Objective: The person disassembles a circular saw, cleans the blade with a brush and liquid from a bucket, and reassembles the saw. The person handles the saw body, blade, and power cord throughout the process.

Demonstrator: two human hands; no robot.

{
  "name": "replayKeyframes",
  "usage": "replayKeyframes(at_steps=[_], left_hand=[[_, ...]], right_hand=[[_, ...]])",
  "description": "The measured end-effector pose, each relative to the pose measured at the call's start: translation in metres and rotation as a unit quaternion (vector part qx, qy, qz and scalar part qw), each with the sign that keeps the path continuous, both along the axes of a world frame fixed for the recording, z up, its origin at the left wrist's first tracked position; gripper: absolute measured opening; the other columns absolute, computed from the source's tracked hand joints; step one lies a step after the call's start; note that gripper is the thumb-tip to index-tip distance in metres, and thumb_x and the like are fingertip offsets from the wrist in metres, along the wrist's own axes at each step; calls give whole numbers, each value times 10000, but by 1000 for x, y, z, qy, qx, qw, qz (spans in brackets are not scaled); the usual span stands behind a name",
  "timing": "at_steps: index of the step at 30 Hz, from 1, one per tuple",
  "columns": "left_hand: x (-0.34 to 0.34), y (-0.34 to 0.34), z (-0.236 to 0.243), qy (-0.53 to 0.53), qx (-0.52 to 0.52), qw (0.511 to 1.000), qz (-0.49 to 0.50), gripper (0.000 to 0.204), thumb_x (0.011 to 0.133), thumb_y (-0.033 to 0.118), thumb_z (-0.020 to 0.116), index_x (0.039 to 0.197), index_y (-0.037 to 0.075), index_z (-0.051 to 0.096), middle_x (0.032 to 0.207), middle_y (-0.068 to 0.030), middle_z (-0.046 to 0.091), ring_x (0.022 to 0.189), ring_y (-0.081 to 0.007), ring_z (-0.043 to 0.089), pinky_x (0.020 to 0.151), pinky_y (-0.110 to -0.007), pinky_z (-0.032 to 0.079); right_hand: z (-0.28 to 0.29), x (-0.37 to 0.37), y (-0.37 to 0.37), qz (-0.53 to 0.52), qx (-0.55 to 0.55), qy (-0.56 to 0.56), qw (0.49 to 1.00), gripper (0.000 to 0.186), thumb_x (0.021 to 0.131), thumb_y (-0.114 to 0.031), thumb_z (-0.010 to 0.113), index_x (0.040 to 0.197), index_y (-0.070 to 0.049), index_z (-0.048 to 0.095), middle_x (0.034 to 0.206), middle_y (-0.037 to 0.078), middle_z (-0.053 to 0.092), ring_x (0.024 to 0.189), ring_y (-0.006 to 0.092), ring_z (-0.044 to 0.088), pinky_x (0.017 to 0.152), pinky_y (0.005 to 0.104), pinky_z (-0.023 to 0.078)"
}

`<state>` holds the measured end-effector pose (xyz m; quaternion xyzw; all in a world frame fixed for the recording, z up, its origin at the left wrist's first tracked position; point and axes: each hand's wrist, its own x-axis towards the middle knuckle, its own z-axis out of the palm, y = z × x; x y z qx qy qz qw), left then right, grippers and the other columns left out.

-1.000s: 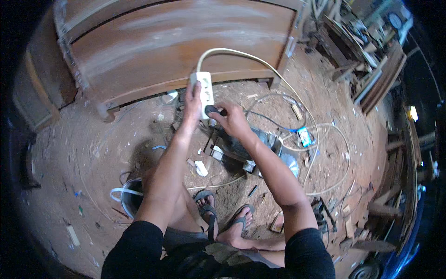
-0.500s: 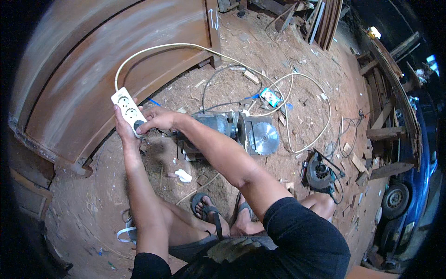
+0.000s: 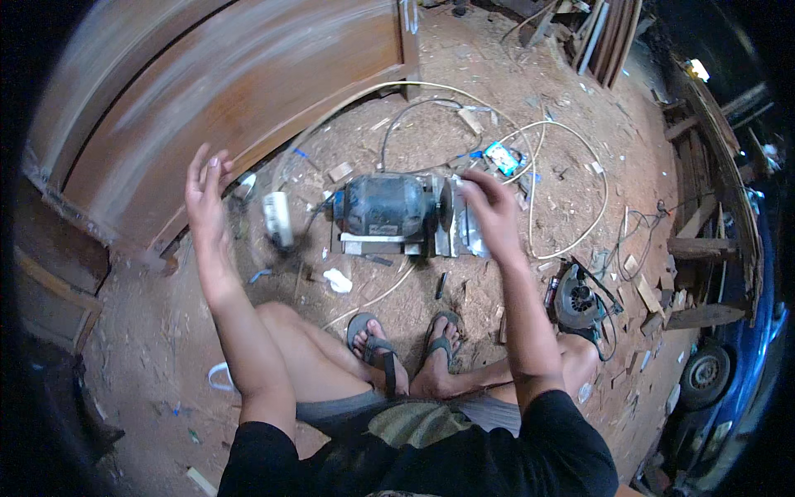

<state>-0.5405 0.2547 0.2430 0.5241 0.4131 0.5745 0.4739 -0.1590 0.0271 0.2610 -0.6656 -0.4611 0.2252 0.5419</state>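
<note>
My left hand (image 3: 207,192) is raised beside the brown wooden panel, empty, with its fingers apart. Just right of it is a white power strip (image 3: 277,214), smeared by motion, a black plug at its lower end. I cannot tell whether the strip touches the ground. A blue-grey electric motor (image 3: 383,205) with a disc (image 3: 447,205) on its shaft sits on a base in front of me. My right hand (image 3: 495,217) hovers by that disc, fingers loosely bent and apart. Behind this hand a shiny toothed saw blade (image 3: 474,238) is mostly hidden.
A pale cable (image 3: 601,178) loops over the dusty ground. Near my right knee lies a circular saw (image 3: 575,300). A blue packet (image 3: 500,157) and wood scraps lie beyond the motor. The wooden panel (image 3: 281,91) stands at left, a blue car (image 3: 749,331) at far right.
Both hands have come off the power strip. The left moved up and slightly left; the right swung right to the disc. The strip has shifted right and down.
</note>
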Motion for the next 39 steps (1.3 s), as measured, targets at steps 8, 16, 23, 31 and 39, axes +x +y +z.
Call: replayKeyframes(at_steps=[8,16,23,31,39], left_hand=[[53,-264,162,-196,245,531,-787,218,971,169,579,1064,-13,655,912,-136,660,757,-322,626,673,-439,482],[75,-311,155,-294,70,614,-729,157,940,95,652,1084,33,668,1000,-109,705,876,-209,681,843,-382,529],[125,-370,218,-534,73,697,-473,261,990,234,548,1079,-4,609,942,-152,711,615,-224,659,493,-348,517],[23,-307,128,-281,122,889,-341,807,897,303,732,1533,125,268,1145,-140,640,851,-231,641,789,-378,516],[-90,-275,-7,302,5,950,84,469,994,214,592,1389,-11,477,1366,-174,550,1030,-201,582,950,-372,468]], right_hand=[[-81,78,-164,-205,-71,184,959,333,947,-216,674,1151,46,659,978,83,699,826,120,630,734,257,508],[-115,46,-150,-107,-101,230,962,333,940,-251,678,1125,25,673,921,63,694,751,110,605,695,269,502],[-177,44,-146,-87,-178,274,941,241,940,-249,677,997,-15,663,910,79,690,702,132,619,631,283,510],[-308,158,-159,-254,-279,128,917,290,938,-258,641,1089,-12,668,865,82,683,698,180,642,628,328,526],[-229,23,-109,-105,-148,-94,979,682,751,-460,795,1239,-16,621,1204,252,578,1134,416,550,1000,462,445]])
